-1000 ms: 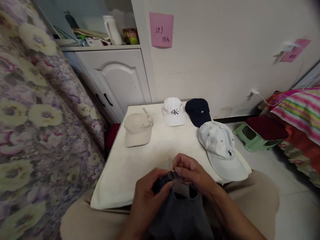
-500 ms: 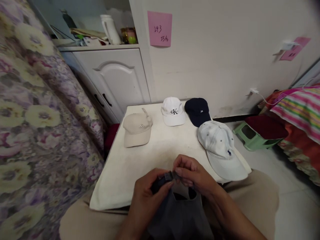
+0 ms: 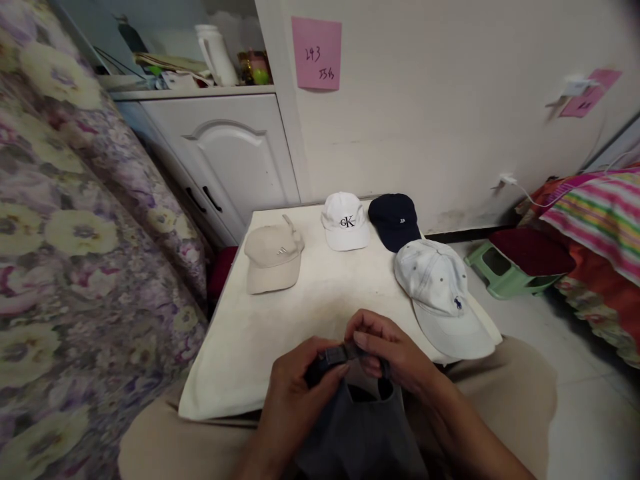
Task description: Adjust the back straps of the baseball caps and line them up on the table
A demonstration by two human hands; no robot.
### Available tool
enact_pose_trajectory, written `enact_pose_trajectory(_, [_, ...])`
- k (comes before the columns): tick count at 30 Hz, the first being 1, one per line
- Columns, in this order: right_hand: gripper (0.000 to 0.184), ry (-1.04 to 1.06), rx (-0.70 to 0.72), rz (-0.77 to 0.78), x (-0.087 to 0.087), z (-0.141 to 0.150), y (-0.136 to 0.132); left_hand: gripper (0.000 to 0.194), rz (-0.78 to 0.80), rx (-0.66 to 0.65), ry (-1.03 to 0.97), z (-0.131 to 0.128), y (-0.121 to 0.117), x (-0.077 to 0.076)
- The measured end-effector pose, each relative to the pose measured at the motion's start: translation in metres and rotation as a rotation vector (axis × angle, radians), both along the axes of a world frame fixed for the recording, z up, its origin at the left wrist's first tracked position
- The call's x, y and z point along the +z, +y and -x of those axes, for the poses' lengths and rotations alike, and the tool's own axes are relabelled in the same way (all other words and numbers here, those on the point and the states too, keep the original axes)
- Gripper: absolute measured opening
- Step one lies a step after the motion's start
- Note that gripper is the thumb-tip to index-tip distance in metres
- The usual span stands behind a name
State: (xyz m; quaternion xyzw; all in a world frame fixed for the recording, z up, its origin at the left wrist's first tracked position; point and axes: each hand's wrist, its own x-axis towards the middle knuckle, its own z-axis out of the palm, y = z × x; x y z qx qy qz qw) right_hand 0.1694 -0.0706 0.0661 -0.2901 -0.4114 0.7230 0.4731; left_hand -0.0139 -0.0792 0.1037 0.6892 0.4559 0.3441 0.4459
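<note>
A dark grey cap [image 3: 361, 430] rests over my lap at the table's near edge, its back opening facing up. My left hand [image 3: 303, 387] pinches the buckle end of the cap's back strap [image 3: 336, 355]. Across from it, my right hand [image 3: 383, 347] grips the other strap end between thumb and fingers. The two strap ends meet at the buckle, and the fingers partly hide the join. Closest to my right hand is a pale denim cap [image 3: 435, 280] with a small dark logo, its brim over the table's right edge.
On the cream-covered table [image 3: 280, 327] lie a beige cap [image 3: 273, 257], a white cap [image 3: 345, 223] and a navy cap [image 3: 393, 220]. A floral curtain [image 3: 75, 267] hangs at left. Behind are a white cabinet [image 3: 235, 160] and a wall; a green stool [image 3: 493, 267] stands right.
My hands stay nearly in place. The buckle and strap between them have tilted slightly and show more clearly, the strap end now lying in line with the buckle. The view has shifted a little.
</note>
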Motion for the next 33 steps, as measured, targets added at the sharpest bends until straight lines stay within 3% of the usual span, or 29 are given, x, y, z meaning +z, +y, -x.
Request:
enact_pose_trajectory(9, [0.017, -0.149, -0.051, -0.069, 0.001, -0.001, -0.002, 0.013, -0.019, 0.018, 0.037, -0.003, -0.002, -0.001])
enact_pose_trajectory(33, [0.015, -0.110, -0.049, -0.022, 0.000, -0.003, -0.001, 0.014, 0.090, 0.021, -0.027, 0.002, 0.002, -0.007])
